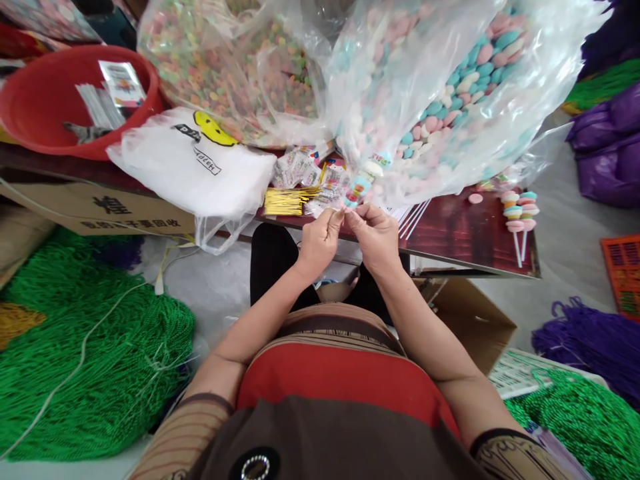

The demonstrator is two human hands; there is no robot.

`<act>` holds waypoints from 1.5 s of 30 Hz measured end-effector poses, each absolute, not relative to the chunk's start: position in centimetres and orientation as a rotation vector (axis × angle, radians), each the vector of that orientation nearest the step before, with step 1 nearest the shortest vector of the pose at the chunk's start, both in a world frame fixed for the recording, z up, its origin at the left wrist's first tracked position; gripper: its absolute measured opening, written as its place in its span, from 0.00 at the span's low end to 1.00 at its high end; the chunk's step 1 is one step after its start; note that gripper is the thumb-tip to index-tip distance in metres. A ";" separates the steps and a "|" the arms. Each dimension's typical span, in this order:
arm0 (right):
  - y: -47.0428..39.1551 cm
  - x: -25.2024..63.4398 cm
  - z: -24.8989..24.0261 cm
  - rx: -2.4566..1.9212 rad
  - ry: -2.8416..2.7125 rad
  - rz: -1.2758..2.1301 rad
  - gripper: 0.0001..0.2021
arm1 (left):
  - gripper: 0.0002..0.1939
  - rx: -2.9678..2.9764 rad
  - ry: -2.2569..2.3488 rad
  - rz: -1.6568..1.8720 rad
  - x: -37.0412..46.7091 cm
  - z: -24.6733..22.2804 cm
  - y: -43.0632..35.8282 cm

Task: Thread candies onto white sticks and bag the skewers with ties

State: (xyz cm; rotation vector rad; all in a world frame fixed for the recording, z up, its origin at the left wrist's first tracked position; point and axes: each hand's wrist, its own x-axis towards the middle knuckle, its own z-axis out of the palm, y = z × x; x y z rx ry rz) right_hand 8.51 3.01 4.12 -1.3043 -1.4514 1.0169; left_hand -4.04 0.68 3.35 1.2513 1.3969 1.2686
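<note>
A candy skewer in a clear printed wrapper (361, 184) points away from me over the table's front edge. At its near end, my left hand (320, 241) and my right hand (376, 239) meet, thumbs and fingertips pinched together on it. Exactly what lies between the fingertips is hidden. Just left of the wrapper are a bundle of yellow twist ties (284, 201) and small printed wrappers (296, 167). Several white sticks (414, 219) lie to the right of my right hand. Two unwrapped candy skewers (520, 212) rest near the table's right corner, beside a loose pink candy (475, 199).
Large clear bags of pink and blue candy (450, 100) and ring-shaped candy (240, 73) fill the table's back. Left stand a red basin (30, 100) and a white plastic bag (200, 173). Green cord (100, 353) and a cardboard box (470, 320) lie below.
</note>
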 end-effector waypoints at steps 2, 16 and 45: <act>2.6 8.6 4.9 -1.333 -1.470 0.886 0.16 | 0.15 1.313 1.385 1.252 -4.6 3.5 0.9; 1.5 9.9 5.9 -1.182 -1.412 1.085 0.12 | 0.36 0.983 0.606 1.368 -6.4 10.1 0.8; -3.3 15.7 5.8 -1.013 -1.056 1.474 0.11 | 0.27 2.502 1.170 0.792 -0.5 4.0 -2.6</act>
